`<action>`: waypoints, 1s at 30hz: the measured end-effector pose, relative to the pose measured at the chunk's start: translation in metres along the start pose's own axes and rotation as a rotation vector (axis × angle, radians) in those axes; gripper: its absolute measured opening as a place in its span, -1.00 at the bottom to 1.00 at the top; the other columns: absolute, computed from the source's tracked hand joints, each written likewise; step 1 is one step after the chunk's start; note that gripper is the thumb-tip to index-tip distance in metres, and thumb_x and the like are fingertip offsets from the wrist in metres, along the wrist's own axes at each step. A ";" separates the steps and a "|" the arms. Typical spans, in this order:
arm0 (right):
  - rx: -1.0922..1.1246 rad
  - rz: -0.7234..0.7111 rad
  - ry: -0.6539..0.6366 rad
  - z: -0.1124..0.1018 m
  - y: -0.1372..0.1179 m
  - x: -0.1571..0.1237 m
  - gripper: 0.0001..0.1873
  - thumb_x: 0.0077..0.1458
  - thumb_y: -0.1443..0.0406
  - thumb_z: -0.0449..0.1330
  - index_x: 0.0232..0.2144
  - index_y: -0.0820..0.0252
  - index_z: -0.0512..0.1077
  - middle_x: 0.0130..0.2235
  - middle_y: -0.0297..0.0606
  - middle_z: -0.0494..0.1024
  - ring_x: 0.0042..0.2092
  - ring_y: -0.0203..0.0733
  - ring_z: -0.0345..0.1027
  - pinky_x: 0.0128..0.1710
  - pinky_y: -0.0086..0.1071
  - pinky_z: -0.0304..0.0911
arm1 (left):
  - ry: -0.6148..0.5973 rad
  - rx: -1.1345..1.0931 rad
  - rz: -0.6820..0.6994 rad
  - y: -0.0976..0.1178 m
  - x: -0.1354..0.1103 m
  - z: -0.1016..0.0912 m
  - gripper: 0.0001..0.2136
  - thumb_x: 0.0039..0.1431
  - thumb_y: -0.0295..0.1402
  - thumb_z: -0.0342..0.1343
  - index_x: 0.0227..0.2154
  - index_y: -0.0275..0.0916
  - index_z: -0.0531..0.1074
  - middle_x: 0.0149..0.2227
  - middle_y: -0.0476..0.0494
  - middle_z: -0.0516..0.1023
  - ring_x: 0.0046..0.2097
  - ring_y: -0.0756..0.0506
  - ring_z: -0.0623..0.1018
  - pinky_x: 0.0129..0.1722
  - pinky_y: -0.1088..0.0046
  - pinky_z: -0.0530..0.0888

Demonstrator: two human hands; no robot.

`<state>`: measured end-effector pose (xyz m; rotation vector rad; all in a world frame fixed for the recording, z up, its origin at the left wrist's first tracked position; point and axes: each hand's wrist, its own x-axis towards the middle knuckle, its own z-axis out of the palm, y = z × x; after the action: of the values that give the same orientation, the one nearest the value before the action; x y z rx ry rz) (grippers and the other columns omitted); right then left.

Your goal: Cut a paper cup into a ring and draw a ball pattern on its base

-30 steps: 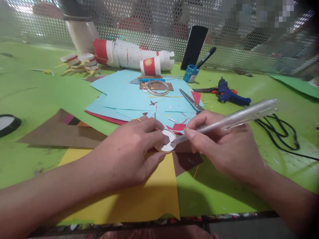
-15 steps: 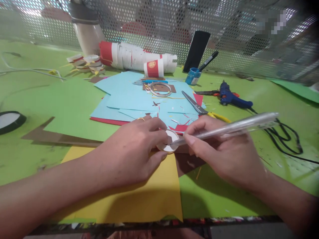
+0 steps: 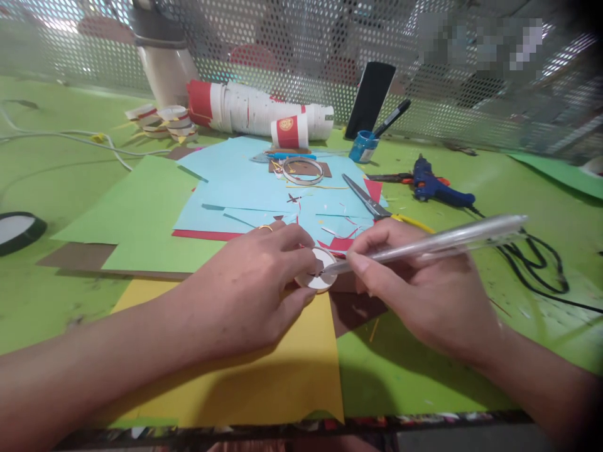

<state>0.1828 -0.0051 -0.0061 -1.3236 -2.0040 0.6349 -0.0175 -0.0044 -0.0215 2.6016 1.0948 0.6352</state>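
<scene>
My left hand [image 3: 259, 276] is closed on a small round white disc [image 3: 324, 284] with a raised rim, which looks like the cut-off base of a paper cup. Fingers cover its left part, and a dark patch shows in its middle. In my right hand [image 3: 424, 282] is a silvery, see-through pen [image 3: 452, 238], slanted with its tip at the disc's centre. Beneath the hands lie yellow paper [image 3: 282, 389] and dark brown paper [image 3: 355, 312]. Scissors [image 3: 370, 199] with yellow handles rest just beyond my right hand.
Light blue sheets [image 3: 245, 179] bear a tape ring [image 3: 285, 176] and paper scraps. Behind are stacked paper cups [image 3: 249, 103], a single cup [image 3: 289, 132], a blue jar [image 3: 362, 149] and a phone [image 3: 370, 100]. A glue gun [image 3: 438, 188] with a black cord lies right; green paper [image 3: 141, 213] lies left.
The green sheets at left have shifted and fanned apart. Both hands keep nearly the same place, with the pen tip still at the disc's middle.
</scene>
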 end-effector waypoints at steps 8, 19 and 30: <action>-0.012 0.007 0.007 0.001 0.000 0.001 -0.91 0.10 0.31 0.18 -0.46 0.12 0.40 -0.54 -0.44 0.48 -0.56 -0.37 0.32 -0.59 -0.52 0.22 | 0.016 0.001 0.018 -0.001 -0.001 0.001 -0.84 0.18 -0.46 0.05 -0.25 -0.22 0.52 -0.19 -0.22 0.50 -0.15 -0.16 0.51 -0.17 0.25 0.49; 0.009 0.015 -0.023 0.001 0.000 0.002 -0.90 0.08 0.38 0.16 -0.47 0.13 0.37 -0.57 -0.47 0.44 -0.57 -0.40 0.29 -0.61 -0.54 0.19 | -0.057 -0.035 -0.039 0.000 -0.001 -0.001 -0.84 0.19 -0.40 0.04 -0.20 -0.25 0.45 -0.18 -0.22 0.45 -0.12 -0.18 0.46 -0.12 0.20 0.45; 0.012 0.011 -0.010 0.001 0.000 -0.001 -0.90 0.11 0.35 0.16 -0.45 0.12 0.37 -0.55 -0.44 0.46 -0.56 -0.36 0.33 -0.60 -0.52 0.24 | -0.023 -0.041 -0.009 -0.001 0.001 0.000 -0.85 0.20 -0.43 0.04 -0.24 -0.24 0.49 -0.20 -0.21 0.46 -0.17 -0.14 0.47 -0.16 0.28 0.46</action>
<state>0.1820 -0.0061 -0.0071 -1.3280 -1.9996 0.6587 -0.0175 -0.0027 -0.0220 2.5617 1.0740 0.6183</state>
